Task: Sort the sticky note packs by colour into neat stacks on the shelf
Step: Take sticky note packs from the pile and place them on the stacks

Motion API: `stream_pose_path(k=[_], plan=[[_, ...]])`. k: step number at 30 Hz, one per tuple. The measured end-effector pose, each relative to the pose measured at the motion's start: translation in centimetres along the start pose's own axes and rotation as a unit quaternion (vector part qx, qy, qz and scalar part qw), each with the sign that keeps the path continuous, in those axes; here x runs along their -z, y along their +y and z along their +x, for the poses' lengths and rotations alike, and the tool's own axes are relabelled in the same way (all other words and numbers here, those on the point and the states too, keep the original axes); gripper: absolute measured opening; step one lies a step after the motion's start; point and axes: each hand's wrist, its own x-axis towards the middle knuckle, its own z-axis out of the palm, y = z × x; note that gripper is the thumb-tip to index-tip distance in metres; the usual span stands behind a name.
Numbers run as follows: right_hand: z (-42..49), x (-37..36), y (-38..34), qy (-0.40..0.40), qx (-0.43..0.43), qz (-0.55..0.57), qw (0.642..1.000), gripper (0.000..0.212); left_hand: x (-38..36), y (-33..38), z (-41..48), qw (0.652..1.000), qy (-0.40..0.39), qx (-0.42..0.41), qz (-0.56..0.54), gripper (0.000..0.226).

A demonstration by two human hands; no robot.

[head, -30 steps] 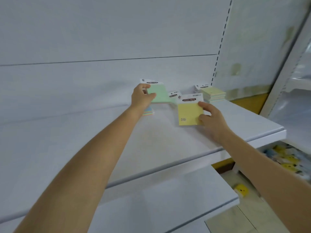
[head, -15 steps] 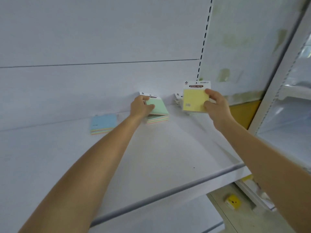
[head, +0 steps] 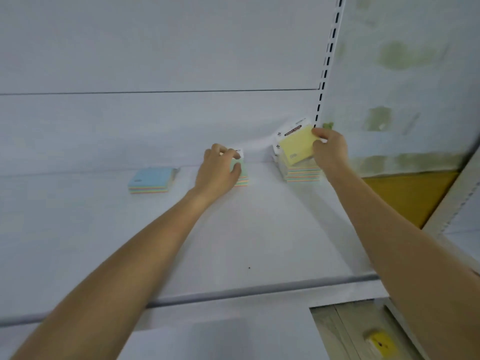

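1. Yellow sticky note pack is pinched in my right hand, tilted over the right-hand stack so it can land on its own colour.
2. My left hand clasps the green pack, steadying the middle stack on the shelf.
3. Blue-topped stack sits apart, untouched.

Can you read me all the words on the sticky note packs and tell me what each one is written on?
Yellow pack in the right hand: a dark banner on its white header card, too blurred to read.
Small print low on the yellow pack's face: too small to read.
Green pack under the left hand: white header card with dark marks, unreadable.
Blue stack: a small dark mark, unreadable.
No text here can be read for certain.
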Motion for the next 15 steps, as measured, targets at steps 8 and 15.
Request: stream_pose_path(k=[8,15], plan=[[-1.5,-0.8,2.3,-0.009,0.054,-0.179,0.982,0.035,-3.0,4.6,-2.8,0.978,-0.174,-0.116,0.024,0.03],[-1.8,-0.4,3.3,-0.16,0.108,-0.26,0.946,0.044,-2.8,3.4,-3.2,0.97,-0.228,-0.089,0.002,0.044]])
